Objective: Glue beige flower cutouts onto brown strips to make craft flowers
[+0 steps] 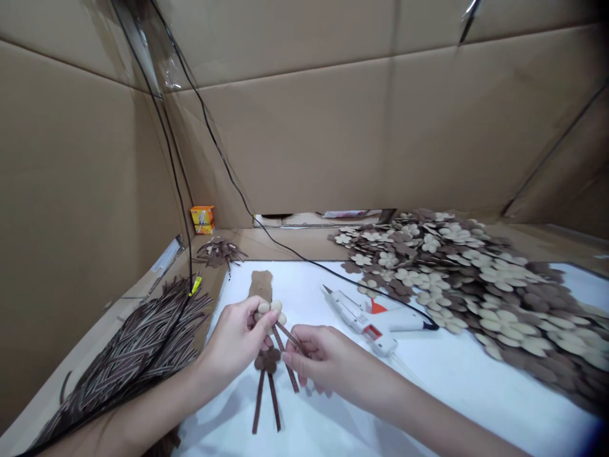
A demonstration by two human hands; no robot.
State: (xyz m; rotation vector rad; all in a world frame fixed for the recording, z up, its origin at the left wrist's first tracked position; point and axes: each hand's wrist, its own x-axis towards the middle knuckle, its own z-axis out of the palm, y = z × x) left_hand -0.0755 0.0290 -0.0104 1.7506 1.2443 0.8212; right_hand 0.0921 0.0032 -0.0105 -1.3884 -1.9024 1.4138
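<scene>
My left hand pinches a cream fabric flower between thumb and fingers, above the white work surface. Two dark brown stitched ribbon strips hang from that flower down to the right. With its fingers closed, my right hand grips one of these strips. Just below my hands lies a dark brown flower with two strips spreading downward. A brown rectangular patch rests behind my left hand, partly covered by it.
On the right, a white glue gun lies with its cord running up left. Beyond it spreads a large heap of cream and brown flowers. A pile of ribbon strips fills the left side. An orange box stands at the back-left of the cardboard enclosure.
</scene>
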